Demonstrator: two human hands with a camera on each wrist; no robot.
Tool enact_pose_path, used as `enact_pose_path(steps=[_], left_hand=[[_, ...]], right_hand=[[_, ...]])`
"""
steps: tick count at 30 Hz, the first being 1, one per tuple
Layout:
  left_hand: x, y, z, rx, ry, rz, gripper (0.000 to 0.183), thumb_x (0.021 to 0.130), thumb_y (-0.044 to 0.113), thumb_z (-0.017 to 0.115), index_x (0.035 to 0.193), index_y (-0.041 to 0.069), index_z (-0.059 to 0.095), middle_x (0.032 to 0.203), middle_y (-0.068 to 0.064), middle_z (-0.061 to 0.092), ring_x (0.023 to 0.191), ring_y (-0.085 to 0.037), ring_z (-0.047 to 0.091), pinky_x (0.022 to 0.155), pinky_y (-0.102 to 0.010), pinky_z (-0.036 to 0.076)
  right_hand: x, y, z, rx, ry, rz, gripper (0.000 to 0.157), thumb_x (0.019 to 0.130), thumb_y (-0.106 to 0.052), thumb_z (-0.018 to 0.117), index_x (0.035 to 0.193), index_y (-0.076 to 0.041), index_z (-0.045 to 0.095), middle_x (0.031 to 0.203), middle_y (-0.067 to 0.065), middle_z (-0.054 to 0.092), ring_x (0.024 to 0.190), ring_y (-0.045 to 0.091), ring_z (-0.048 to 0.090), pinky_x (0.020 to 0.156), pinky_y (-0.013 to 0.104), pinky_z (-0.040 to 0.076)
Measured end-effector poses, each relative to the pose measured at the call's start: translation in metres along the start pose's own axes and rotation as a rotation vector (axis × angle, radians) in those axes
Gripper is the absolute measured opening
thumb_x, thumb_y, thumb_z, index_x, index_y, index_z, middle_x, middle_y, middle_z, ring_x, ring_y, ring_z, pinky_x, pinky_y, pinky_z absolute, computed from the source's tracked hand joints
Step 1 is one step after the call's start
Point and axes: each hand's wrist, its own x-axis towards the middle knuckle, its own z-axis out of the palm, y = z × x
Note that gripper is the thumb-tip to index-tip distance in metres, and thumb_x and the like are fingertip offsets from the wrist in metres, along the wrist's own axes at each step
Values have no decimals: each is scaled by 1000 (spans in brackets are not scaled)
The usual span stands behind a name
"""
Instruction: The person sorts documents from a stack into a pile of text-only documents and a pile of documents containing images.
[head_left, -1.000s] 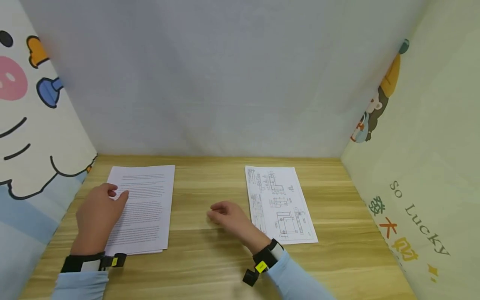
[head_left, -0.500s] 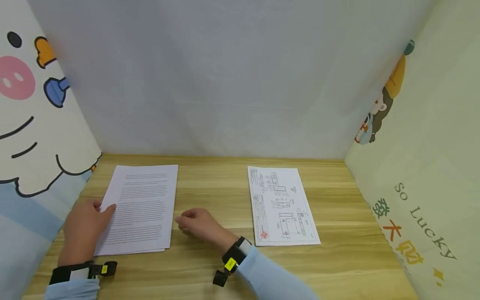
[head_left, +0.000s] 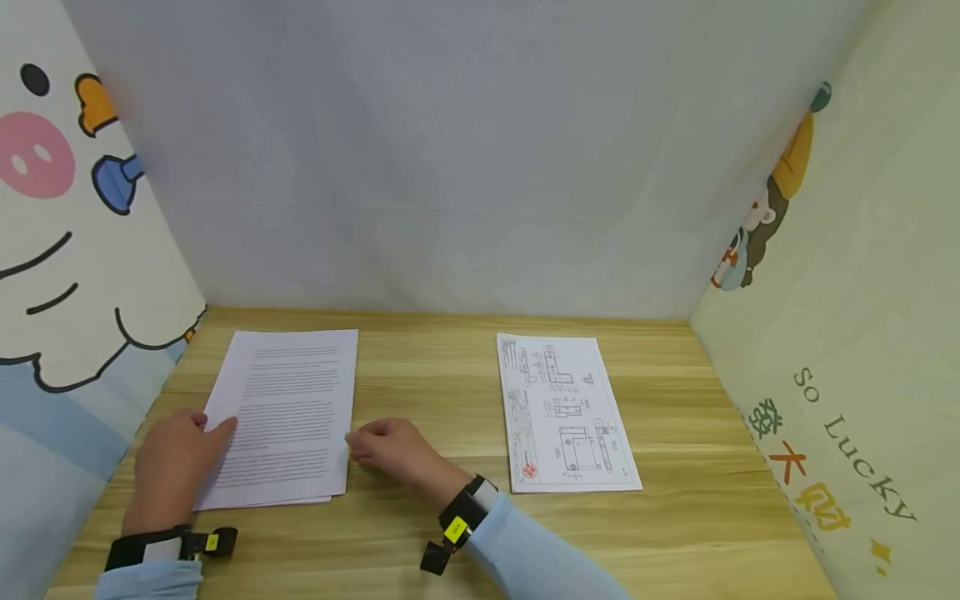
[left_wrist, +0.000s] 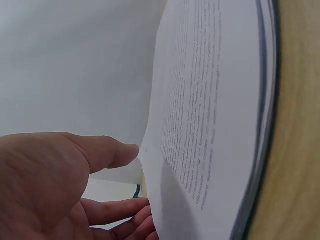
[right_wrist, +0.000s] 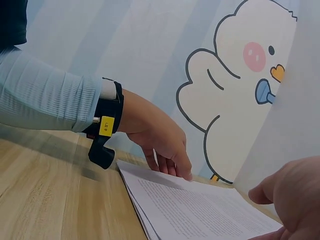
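A stack of printed text sheets (head_left: 292, 408) lies flat on the left part of the table, its layers slightly uneven at the lower edge. My left hand (head_left: 176, 458) is at the stack's left edge. In the left wrist view its thumb (left_wrist: 117, 152) stretches toward the top sheet, apart from the fingers (left_wrist: 117, 211), which touch the edge. Across from it, my right hand (head_left: 401, 454) has its fingertips at the right edge. The right wrist view shows a gap between that hand's thumb (right_wrist: 262, 191) and fingers; the fingertips are partly hidden.
To the right, a sheet with technical drawings (head_left: 570, 417) and a red stamp lies on the wooden table (head_left: 427, 367). A grey-white backdrop (head_left: 450, 167) stands behind, with printed cartoon panels at the left (head_left: 45, 250) and right (head_left: 840, 292).
My left hand has drawn back from over the sheets to the stack's left edge. The right hand has moved left from the table's middle to the stack's right edge.
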Motion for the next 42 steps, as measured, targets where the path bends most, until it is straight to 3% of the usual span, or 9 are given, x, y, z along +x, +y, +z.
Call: enact_pose_path(steps=[4,10,17,21,25,32,37,42], left_hand=[[3,-2,3,-15,-8,-5,76,100,45,62,139,-19,48,133,-39,54,107,-49,53,91,-63,44],[7,-8,5,-53,9,51,71,101,38,62,141,-19,48,131,-38,55,106,-47,53,90,-61,46],[6,-9,4,-123,-141,107,81,106,37,54,153,-22,24,150,-45,33,128,-55,40,107,-69,35],[3,-8,3,-172,-207,100,84,108,42,48,157,-19,16,154,-44,27,127,-54,39,107,-70,34],[2,-11,3,-221,-236,99,85,110,46,43,159,-16,14,153,-41,33,118,-47,48,100,-62,44],[1,-12,0,-335,-267,78,86,110,48,43,161,-13,13,140,-32,52,99,-29,62,75,-35,51],[-1,-13,2,-468,-317,70,82,111,46,44,163,-9,13,128,-22,63,89,-20,68,71,-33,56],[-5,-10,2,-540,-343,82,84,110,49,46,166,-4,12,127,-17,65,89,-19,69,73,-33,58]], right_hand=[[1,1,3,15,-4,-1,36,97,-27,72,115,4,73,109,9,74,100,20,71,90,38,58],[1,2,4,19,-20,6,39,97,-26,71,122,5,69,109,10,72,100,21,71,89,40,59],[1,2,5,19,-6,26,43,97,-26,73,127,3,65,111,7,69,98,19,69,88,39,59],[3,4,6,24,22,32,46,98,-23,72,132,5,61,108,8,68,96,20,69,86,40,59],[6,6,7,36,49,44,45,97,-21,73,132,6,61,104,9,68,93,21,68,83,40,60],[10,7,8,104,74,55,36,97,-16,71,127,2,64,98,7,73,89,21,70,78,40,60],[12,8,8,117,75,46,27,98,-16,70,120,0,69,94,7,74,84,21,70,72,39,60],[11,6,7,98,73,22,24,98,-23,70,115,-6,72,96,5,73,85,19,68,74,36,58]])
